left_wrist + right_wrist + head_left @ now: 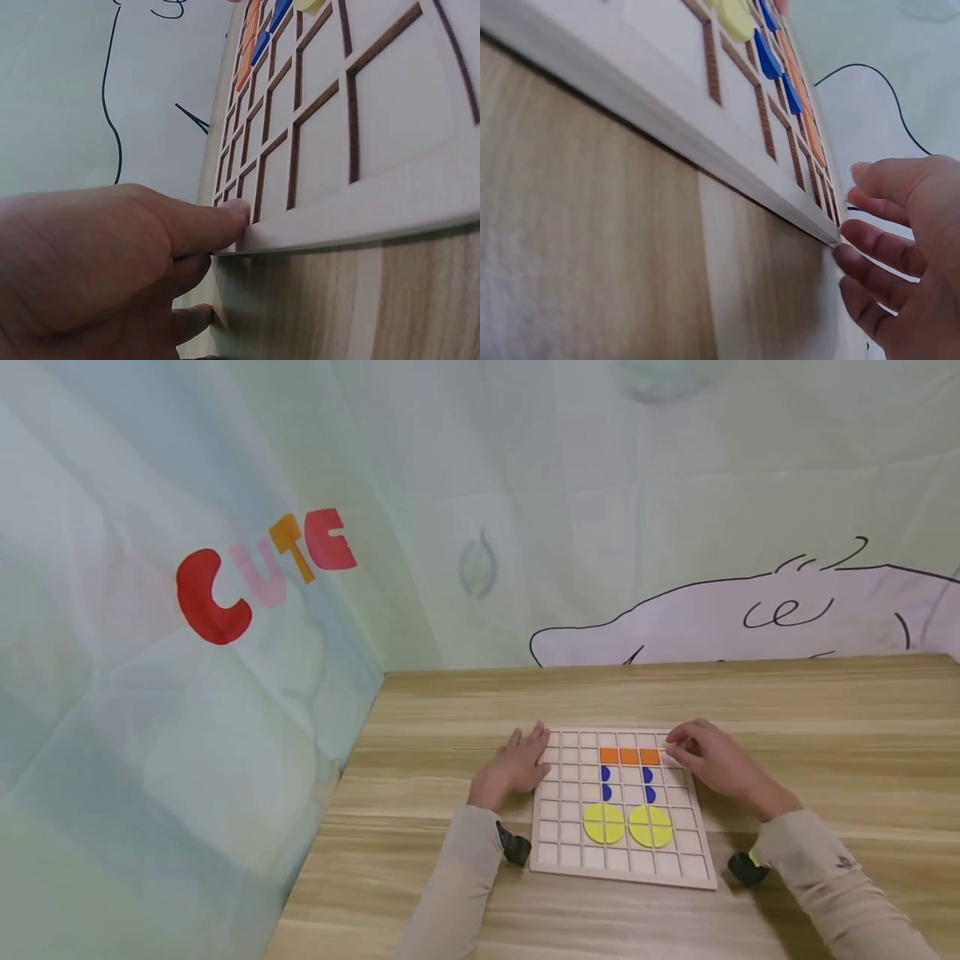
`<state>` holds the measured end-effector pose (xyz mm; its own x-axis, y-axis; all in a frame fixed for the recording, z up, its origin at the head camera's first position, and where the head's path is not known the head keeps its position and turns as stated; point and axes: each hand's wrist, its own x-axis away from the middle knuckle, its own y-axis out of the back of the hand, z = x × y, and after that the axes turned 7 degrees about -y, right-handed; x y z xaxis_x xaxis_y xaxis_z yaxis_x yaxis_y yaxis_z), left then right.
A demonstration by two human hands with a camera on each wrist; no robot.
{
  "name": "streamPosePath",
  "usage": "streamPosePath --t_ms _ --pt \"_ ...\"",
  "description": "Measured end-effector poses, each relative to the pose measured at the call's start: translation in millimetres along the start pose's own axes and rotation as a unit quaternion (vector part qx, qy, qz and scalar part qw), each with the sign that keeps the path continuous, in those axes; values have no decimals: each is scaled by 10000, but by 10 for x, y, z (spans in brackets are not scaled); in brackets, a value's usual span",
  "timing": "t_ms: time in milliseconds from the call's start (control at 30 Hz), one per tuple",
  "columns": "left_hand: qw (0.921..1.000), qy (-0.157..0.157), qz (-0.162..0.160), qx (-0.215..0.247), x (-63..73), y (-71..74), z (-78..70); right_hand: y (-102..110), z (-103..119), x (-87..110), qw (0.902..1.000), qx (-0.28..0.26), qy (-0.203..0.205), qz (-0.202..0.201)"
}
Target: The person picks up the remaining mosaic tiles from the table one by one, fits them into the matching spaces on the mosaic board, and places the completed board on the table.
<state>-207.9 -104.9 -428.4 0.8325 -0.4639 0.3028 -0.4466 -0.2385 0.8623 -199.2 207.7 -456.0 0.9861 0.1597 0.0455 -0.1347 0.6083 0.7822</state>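
Note:
A pale wooden grid board point(571, 855) lies on the table. Three orange squares point(630, 757) fill part of a row near its far side. Below them sit several blue half-round pieces point(648, 774) in two columns, then two yellow discs point(603, 823) divided by the grid lines. My left hand point(516, 766) rests at the far left edge, its thumb point(229, 217) on the rim and its other fingers beside the board. At the far right corner, my right hand point(716, 760) has loosely bent fingers point(881, 247), with nothing seen between them.
The wooden table point(450, 702) meets a printed cloth backdrop point(420, 527) behind and to the left. Each wrist wears a dark camera, one at the left sleeve point(513, 843) and one at the right point(747, 869), both close to the board's sides.

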Motion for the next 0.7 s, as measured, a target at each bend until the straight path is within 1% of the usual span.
streamPosePath --t_ms 167,467,567,633,700 --pt "10000 -9 7 -3 0 1 -4 12 -13 21 9999 -46 -130 67" --pt "9999 -73 -70 27 2 0 20 12 -16 18 10000 -40 15 8" --pt "9999 -56 -110 47 0 -2 21 16 -10 26 10000 -59 3 9" --pt "9998 -58 -191 100 4 -5 21 36 9 43 9999 -127 -47 9" --pt "9992 -73 -397 63 -1 -9 14 78 54 71 9997 -204 -126 36"
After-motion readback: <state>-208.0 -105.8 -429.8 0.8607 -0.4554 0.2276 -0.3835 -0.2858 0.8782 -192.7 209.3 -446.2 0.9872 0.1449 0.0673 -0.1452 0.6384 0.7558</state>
